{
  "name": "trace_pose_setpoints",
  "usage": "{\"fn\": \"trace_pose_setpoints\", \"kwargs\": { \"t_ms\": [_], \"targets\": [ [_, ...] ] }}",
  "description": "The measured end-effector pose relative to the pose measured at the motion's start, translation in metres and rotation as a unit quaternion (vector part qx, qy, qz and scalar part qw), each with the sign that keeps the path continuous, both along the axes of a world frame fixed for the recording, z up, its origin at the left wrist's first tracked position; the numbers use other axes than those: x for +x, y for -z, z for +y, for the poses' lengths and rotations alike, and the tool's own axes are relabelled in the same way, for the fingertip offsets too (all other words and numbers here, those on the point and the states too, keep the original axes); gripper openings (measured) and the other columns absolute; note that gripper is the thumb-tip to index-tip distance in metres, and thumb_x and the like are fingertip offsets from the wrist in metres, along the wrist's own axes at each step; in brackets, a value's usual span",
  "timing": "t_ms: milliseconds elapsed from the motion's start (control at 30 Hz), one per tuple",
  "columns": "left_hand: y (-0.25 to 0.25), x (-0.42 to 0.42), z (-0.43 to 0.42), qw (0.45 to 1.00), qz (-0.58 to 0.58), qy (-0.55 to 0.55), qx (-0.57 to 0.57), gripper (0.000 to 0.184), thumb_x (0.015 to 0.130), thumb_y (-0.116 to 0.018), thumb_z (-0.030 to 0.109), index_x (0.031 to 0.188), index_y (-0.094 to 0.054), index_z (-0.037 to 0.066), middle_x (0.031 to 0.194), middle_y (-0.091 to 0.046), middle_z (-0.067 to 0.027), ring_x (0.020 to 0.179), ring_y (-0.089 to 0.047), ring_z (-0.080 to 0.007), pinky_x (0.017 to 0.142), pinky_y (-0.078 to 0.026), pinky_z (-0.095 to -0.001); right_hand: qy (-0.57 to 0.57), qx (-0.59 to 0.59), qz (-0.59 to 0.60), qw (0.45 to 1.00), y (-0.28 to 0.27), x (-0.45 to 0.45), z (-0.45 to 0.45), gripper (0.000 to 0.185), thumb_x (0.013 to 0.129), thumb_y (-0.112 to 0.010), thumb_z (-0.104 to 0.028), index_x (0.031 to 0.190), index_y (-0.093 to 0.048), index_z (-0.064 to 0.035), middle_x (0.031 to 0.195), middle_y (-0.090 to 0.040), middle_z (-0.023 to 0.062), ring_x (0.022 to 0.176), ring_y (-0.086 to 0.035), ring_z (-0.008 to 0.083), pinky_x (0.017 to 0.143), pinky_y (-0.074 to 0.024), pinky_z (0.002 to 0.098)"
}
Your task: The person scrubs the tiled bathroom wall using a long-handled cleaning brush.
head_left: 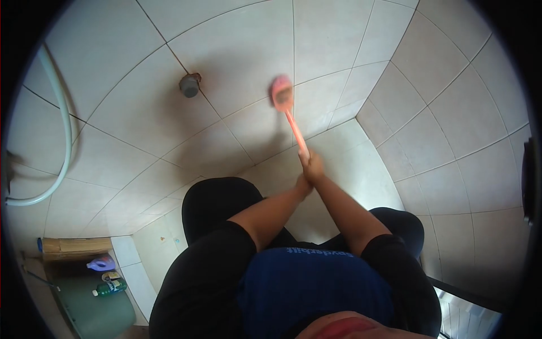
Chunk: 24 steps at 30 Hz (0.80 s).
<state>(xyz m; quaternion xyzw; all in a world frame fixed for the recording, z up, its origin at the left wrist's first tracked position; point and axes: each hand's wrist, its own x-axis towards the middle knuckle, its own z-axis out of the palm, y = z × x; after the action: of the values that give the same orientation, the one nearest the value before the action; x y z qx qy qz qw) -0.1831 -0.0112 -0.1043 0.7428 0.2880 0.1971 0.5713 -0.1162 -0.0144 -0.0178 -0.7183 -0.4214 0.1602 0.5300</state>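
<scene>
Obscured and unreadable items at the tiled wall

The pink, long-handled plastic brush (296,131) shows a blurred head; bristle detail cannot be verified. Its lower handle is concealed by the right hand (314,166). The left hand (305,184) is blurred and partly covered, its fingers not distinguishable. The pale, curved flexible hose (69,133) is cut off at the upper left by the dark lens border. At far right, a black object (529,181) is likewise cut off, identity undetermined. Label print on the green plastic bottle (111,287) is too small to read.
</scene>
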Motion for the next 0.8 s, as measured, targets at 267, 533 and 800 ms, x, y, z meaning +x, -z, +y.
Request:
{"fn": "trace_pose_setpoints", "kwargs": {
  "t_ms": [267,533,800],
  "targets": [
    [-0.115,0.032,0.022,0.831,-0.395,0.005,-0.391,0.021,0.087,-0.041,0.015,0.103,-0.043,0.002,0.092,-0.049,-0.0041,0.085,-0.049,-0.0170,0.071,-0.041,-0.0285,-0.019,0.028,-0.019,0.999,-0.144,0.007,0.021,0.035,0.082,-0.050,-0.033,0.087,-0.054,0.0020,0.056,-0.051,0.0171,0.051,-0.052,0.0271,0.050,-0.0404,0.0347],
    [-0.019,-0.001,0.016,0.974,-0.220,0.008,-0.051,0.028,0.087,-0.041,0.017,0.111,-0.039,0.002,0.099,-0.046,-0.0068,0.092,-0.047,-0.0171,0.079,-0.040,-0.0292,-0.027,-0.001,-0.002,1.000,-0.039,-0.015,0.014,0.038,0.082,-0.050,-0.037,0.085,-0.055,0.0004,0.061,-0.053,0.0194,0.055,-0.053,0.0266,0.053,-0.0408,0.0378],
    [-0.101,0.011,0.008,0.933,-0.318,-0.023,-0.169,0.027,0.090,-0.037,0.023,0.109,-0.038,0.005,0.098,-0.044,-0.0040,0.090,-0.045,-0.0138,0.077,-0.039,-0.0271,-0.051,-0.011,-0.039,0.998,-0.133,-0.012,0.019,0.037,0.082,-0.050,-0.035,0.085,-0.053,0.0010,0.058,-0.052,0.0196,0.056,-0.054,0.0346,0.051,-0.0398,0.0395]
  ]
}}
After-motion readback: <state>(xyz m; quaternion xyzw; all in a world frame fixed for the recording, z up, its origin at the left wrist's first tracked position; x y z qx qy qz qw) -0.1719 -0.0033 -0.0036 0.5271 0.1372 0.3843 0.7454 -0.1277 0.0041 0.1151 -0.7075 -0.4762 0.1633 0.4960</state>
